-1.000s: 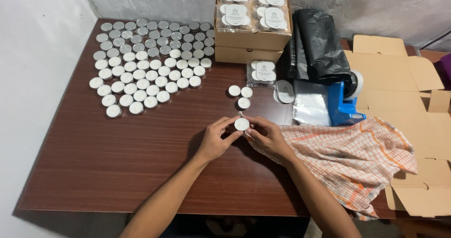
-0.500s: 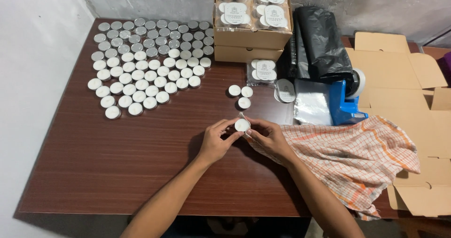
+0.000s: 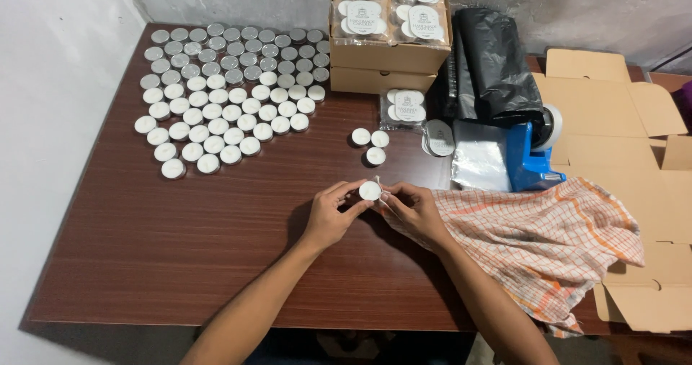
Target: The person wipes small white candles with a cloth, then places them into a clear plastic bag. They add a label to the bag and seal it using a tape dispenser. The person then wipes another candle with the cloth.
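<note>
Little has moved: both hands stay put near the checked cloth (image 3: 540, 235), left hand (image 3: 333, 210) and right hand (image 3: 412, 210) pinching one tealight (image 3: 370, 190) between fingertips just above the table (image 3: 180, 264). Held so lightly, it could slip and roll toward the three loose tealights (image 3: 370, 146).

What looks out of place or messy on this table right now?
Nothing is spilled or broken. The checked cloth lies rumpled and hangs over the table's front edge. Three tealights sit apart from the big group. Both hands hold one tealight.
</note>
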